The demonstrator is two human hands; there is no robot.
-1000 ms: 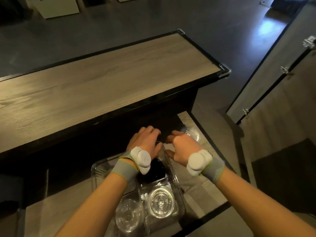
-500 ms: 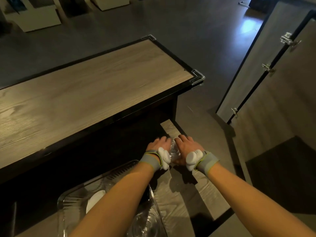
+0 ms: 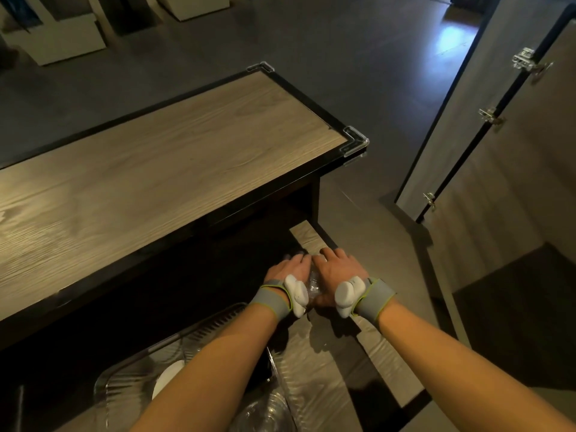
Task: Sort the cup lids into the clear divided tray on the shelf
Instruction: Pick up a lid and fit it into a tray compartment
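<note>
On the lower shelf [image 3: 367, 353], my left hand [image 3: 291, 271] and my right hand [image 3: 338, 269] lie side by side, palms down and cupped around a small stack of clear cup lids [image 3: 313, 283]. Only a sliver of the stack shows between the wrists. The clear divided tray [image 3: 215, 322] stands at the lower left of the shelf, under my left forearm. A white lid [image 3: 168, 380] lies in one compartment and a clear lid [image 3: 268, 413] in another. The rest of the tray is hidden.
The wooden counter top [image 3: 156, 188] overhangs the shelf just above and behind my hands, with plastic guards on its corners [image 3: 355, 141]. A hinged door panel [image 3: 467, 126] stands open to the right. Pale boxes [image 3: 62, 39] sit on the dark floor beyond.
Both hands have left the space over the tray and gone right to the far end of the lower shelf, where they have closed around the clear lids. The view has shifted right.
</note>
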